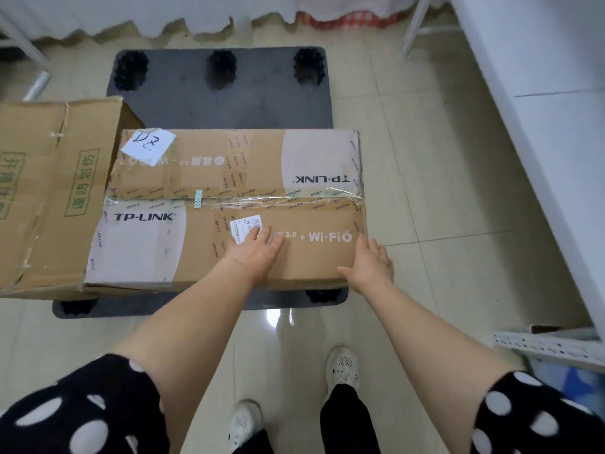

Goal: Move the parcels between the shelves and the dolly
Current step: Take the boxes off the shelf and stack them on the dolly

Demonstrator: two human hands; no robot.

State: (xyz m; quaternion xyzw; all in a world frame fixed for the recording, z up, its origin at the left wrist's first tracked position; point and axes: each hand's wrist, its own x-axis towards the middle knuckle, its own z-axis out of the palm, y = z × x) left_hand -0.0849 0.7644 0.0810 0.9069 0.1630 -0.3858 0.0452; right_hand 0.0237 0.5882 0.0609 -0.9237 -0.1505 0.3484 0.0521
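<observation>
Flat-fingered, the left hand (pixel 258 247) pressed the TP-LINK carton (pixel 229 165) while the right hand (pixel 370 263) spread open at its near corner, seemingly squaring it on the dolly (pixel 222 103) beside a larger carton (pixel 49 191).

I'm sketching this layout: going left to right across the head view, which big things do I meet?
Green-printed carton → TP-LINK parcel → white shelving.

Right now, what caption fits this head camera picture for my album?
Left hand flat on a taped TP-LINK box, right hand at its corner, atop the grey dolly.
</observation>
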